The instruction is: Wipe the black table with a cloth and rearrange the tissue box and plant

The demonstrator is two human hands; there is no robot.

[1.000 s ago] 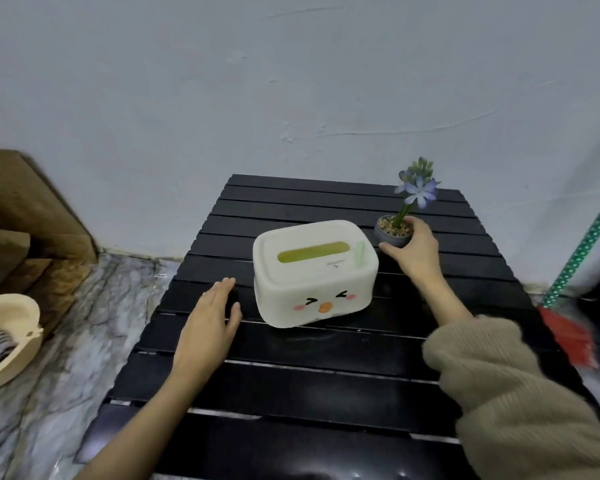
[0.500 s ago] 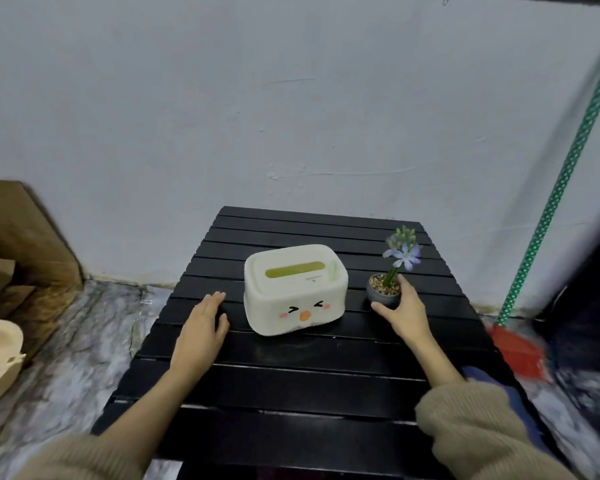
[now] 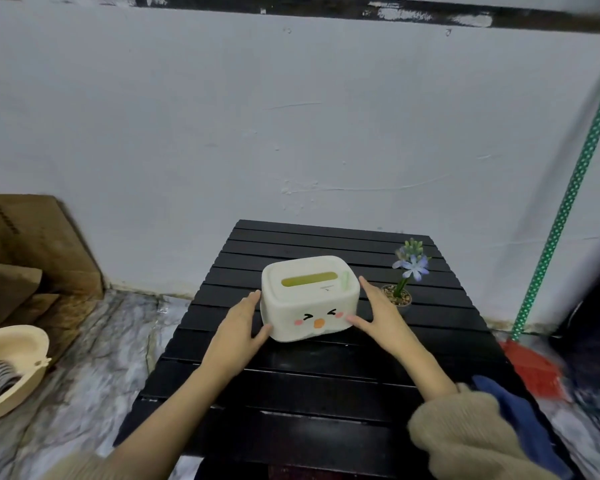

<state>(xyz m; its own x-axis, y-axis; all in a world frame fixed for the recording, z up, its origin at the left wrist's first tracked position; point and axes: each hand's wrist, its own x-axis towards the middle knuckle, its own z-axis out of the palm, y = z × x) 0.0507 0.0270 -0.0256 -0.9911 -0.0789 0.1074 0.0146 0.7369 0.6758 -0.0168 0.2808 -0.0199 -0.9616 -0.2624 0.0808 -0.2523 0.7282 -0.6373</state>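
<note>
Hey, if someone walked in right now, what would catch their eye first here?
Most likely the white tissue box with its cartoon face, mid-table between both hands. Next, the small potted plant with pale blue flowers just right of it, then the green dotted broom against the wall.

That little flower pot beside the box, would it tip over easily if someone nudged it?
Probably yes. The flower pot looks small and narrow-based, while its stem rises tall with blooms on top, so a push high up would likely topple it. It probably weighs little and may slide on the smooth black table.
</note>
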